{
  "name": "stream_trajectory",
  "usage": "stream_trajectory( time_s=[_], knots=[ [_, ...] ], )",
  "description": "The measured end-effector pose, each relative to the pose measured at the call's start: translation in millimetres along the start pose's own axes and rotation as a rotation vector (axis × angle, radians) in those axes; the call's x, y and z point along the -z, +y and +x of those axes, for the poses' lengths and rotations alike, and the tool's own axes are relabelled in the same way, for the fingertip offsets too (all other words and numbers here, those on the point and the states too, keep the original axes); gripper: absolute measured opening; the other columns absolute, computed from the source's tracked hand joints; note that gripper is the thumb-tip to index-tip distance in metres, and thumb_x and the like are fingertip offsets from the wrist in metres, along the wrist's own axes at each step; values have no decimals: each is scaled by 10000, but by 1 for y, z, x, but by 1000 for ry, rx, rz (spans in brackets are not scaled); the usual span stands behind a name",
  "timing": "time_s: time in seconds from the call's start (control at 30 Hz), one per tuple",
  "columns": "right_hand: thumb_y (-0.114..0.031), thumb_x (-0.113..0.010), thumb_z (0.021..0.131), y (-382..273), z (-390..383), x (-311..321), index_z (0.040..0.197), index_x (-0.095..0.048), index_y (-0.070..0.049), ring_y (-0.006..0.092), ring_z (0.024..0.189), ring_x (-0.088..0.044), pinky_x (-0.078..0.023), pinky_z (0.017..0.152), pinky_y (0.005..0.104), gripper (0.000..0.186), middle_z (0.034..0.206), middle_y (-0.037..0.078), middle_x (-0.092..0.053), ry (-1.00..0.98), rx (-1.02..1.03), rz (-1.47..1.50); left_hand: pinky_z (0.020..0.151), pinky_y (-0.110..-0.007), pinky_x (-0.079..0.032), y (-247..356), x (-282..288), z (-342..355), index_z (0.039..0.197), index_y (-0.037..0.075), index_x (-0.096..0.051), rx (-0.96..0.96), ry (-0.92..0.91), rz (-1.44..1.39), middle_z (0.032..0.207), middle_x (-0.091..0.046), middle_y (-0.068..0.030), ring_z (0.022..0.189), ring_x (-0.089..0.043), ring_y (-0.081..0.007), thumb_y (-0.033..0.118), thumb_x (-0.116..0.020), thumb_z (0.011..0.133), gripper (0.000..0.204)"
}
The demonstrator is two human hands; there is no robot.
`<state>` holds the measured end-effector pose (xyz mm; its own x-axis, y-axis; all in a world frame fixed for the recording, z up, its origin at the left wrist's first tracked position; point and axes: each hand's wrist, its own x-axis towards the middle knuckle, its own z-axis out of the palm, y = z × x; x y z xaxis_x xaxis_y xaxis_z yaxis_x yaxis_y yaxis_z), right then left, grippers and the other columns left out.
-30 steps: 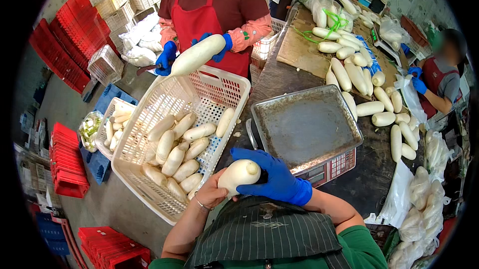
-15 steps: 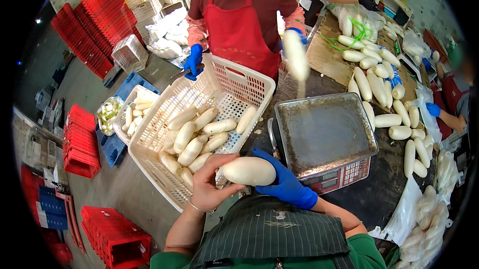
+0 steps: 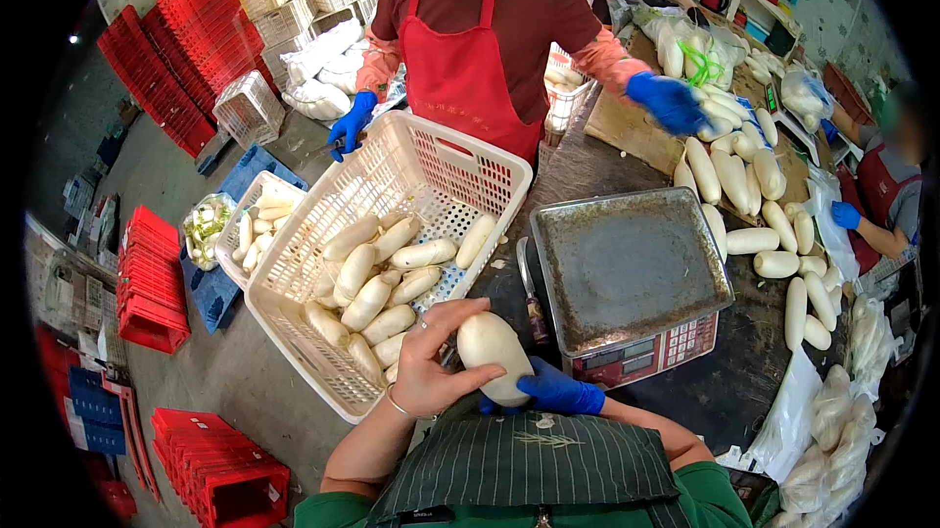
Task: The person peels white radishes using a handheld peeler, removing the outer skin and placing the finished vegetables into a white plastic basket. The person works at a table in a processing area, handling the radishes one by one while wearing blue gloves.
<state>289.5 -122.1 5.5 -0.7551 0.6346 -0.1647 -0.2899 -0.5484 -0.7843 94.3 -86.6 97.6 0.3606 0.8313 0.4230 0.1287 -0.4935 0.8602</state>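
Smooth, oblong white radish [image 3: 493, 352] is held up between the person's two hands, at the near side of a broad, dark, worn desk [image 3: 744, 361]. To the left stands a large, pale plastic crate [image 3: 480, 170] with perforated walls, holding many similar radishes [image 3: 367, 298]. On the desk, a red-fronted scale with a rectangular metal tray [image 3: 632, 273] has a curved-bladed knife [image 3: 537, 317] just beside it. The bare left hand's [image 3: 431, 361] grip curls round the radish; the blue-gloved right hand's [image 3: 568, 391] grip clasps its lower end, fingers partly hidden.
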Motion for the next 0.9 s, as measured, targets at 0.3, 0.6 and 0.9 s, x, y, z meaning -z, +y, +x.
stream_trajectory(
  time_s=[0.3,0.6,0.9],
  knots=[
    [-521,-337,920,11,8,5,1331,-312,-24,173,799,-592,-478,715,273,646,1149,189,-555,-49,-12,23,945,-385,-405,-15,-9,2,1243,17,-411,102,45,-401,1244,-480,-167,1138,-486,-257,86,-795,637,721],
    [-549,-368,898,18,6,13,1222,-451,23,153,713,-617,-450,515,221,662,1016,142,-611,96,90,302,842,-325,-482,-37,-13,-3,1116,39,-486,3,310,-1,1204,-508,-191,1068,-536,-244,-6,-665,735,424],
    [-588,-537,789,-126,-119,104,1139,-507,-83,182,604,-612,-484,393,249,615,907,143,-617,809,867,764,574,-228,-477,-44,4,-13,1007,41,-502,412,582,-208,841,-567,-67,706,-559,-110,127,-522,896,141]
  ],
)
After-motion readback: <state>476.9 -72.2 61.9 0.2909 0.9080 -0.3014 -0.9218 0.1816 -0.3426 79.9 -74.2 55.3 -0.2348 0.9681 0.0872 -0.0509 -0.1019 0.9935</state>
